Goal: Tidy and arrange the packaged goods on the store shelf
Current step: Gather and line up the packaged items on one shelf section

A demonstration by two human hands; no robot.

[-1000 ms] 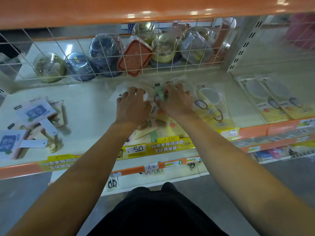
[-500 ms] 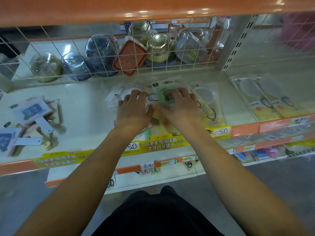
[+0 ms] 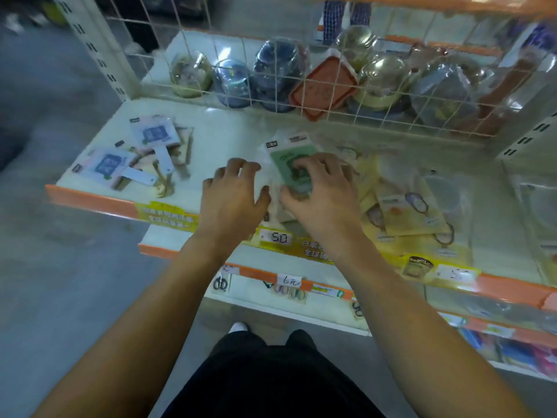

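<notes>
Both hands squaring up a pkt stack mid-shelf (image 3: 229,128): right hand (image 3: 324,194) is gripping the green pkt (image 3: 289,159) w/ curled fingers, left hand (image 3: 232,194) is resting loose-fingered on clear pkts (image 3: 265,176) beside it; next prob needs edges aligned w/ yellow pkts (image 3: 404,212)

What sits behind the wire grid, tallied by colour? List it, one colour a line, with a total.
Gold domed containers: 3
Blue domed containers: 2
Grey wrapped container: 1
Orange square lid: 1
Total: 7. The items at the far right are too blurred to count.
</notes>
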